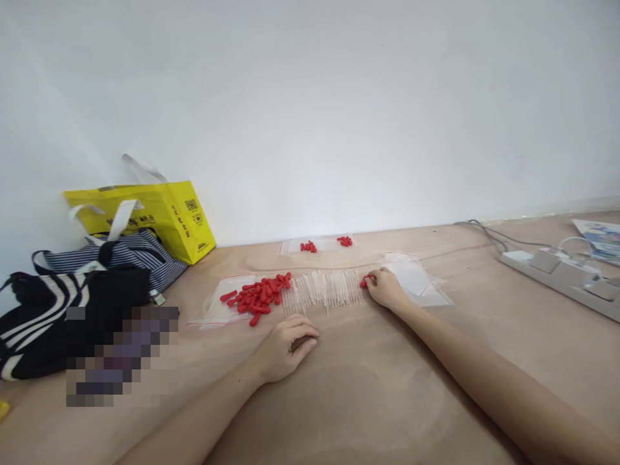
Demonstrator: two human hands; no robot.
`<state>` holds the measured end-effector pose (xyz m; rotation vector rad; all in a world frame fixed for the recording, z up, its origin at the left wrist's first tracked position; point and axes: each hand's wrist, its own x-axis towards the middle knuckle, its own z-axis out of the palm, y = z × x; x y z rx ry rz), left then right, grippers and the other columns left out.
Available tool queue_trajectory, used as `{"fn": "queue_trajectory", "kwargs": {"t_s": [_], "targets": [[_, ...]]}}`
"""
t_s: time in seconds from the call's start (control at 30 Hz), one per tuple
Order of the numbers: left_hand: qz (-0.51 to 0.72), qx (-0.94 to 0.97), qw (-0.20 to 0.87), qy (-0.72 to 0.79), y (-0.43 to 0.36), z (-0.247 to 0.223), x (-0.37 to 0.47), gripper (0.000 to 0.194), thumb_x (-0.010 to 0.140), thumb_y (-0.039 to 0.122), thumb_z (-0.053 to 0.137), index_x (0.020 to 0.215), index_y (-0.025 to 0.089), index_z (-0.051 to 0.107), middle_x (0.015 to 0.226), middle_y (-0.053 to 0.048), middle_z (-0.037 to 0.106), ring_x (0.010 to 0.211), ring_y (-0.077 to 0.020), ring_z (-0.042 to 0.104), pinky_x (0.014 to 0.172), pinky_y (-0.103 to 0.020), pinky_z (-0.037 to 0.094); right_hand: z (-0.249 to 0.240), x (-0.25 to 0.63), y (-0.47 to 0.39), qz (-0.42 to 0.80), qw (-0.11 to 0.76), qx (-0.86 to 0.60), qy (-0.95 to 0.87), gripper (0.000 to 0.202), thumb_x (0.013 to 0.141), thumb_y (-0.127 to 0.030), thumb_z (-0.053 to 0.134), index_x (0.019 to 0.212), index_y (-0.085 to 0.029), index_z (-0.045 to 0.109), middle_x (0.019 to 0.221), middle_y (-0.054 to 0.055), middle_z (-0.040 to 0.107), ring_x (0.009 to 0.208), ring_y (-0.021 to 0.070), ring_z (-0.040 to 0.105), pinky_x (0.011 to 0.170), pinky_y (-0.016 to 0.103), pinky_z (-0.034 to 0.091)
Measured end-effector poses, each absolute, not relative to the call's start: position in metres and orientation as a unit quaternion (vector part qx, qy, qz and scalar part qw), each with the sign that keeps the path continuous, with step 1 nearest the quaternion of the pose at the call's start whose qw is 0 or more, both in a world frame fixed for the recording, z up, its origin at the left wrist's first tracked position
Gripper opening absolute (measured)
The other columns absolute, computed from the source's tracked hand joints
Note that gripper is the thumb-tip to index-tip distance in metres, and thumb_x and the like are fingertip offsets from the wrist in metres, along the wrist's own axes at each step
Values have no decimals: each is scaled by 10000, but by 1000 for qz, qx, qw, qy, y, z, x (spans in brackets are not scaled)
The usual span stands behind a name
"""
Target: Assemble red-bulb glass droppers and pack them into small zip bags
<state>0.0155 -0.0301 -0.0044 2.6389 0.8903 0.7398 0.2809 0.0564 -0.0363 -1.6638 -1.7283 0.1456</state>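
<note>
My right hand (384, 288) has its fingertips closed on a red rubber dropper bulb (365, 281), at the right end of a row of thin clear tubes (320, 289). My left hand (287, 349) rests on the table in front of the row's left part. Its fingers are curved, thumb apart from them, with nothing seen between. Left of the tubes is a heap of red dropper bulbs (259, 297), partly over clear plastic bags (213, 307). More clear bags (411, 281) lie beside and behind my right wrist.
Near the wall lies a clear bag (329, 245) with small red pieces at two spots. A yellow bag (186, 223), a striped bag (130, 253) and black cloth (97, 310) crowd the left. A white power strip (571, 278) with cables and a printed sheet (600, 239) are at right.
</note>
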Motion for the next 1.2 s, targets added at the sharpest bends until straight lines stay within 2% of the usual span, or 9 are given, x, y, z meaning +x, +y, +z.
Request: {"fn": "queue_trajectory", "kwargs": {"t_s": [0.13,0.27,0.4,0.53,0.67,0.9,1.2], "targets": [[277,879,-2,387,-23,-9,25,160,801,228,449,751,194,597,761,-35,599,768,-171,508,715,-324,383,-43,281,57,40,355,-653,-668,167,713,-108,452,721,-137,616,678,65,584,706,163,534,652,239,372],[243,817,-89,516,0,-1,48,143,763,267,479,718,195,594,791,-41,596,812,-210,489,705,-347,350,-48,280,59,29,363,-669,-648,206,716,-113,451,858,-98,599,790,111,596,740,173,545,665,245,378],[197,759,-86,615,30,10,76,199,720,358,497,800,205,597,902,-55,597,913,-234,474,781,-367,325,-50,279,58,25,383,-679,-626,304,717,-120,450,1002,-84,549,876,122,573,788,174,545,717,253,391],[146,726,-73,668,49,10,94,294,673,426,502,800,186,614,956,-96,592,957,-265,464,831,-399,287,-49,278,55,29,401,-677,-617,310,742,-151,440,1030,-98,541,879,104,547,754,161,544,728,258,405],[123,716,-71,683,58,7,101,325,667,403,485,789,145,641,954,-150,596,967,-300,466,822,-414,277,-47,276,53,34,412,-668,-619,280,753,-161,436,997,-125,569,862,90,531,777,163,532,751,265,401],[101,723,-79,679,63,10,110,298,674,307,482,796,97,655,928,-181,612,964,-304,479,800,-389,295,-46,275,51,48,432,-654,-619,270,753,-157,434,981,-129,576,858,82,508,811,165,522,760,263,400],[147,735,-75,657,54,16,105,272,772,263,410,764,91,619,900,-198,612,929,-319,505,767,-413,341,-49,276,52,55,469,-605,-641,241,754,-126,397,901,-167,584,818,58,491,814,165,513,783,293,411]]}}
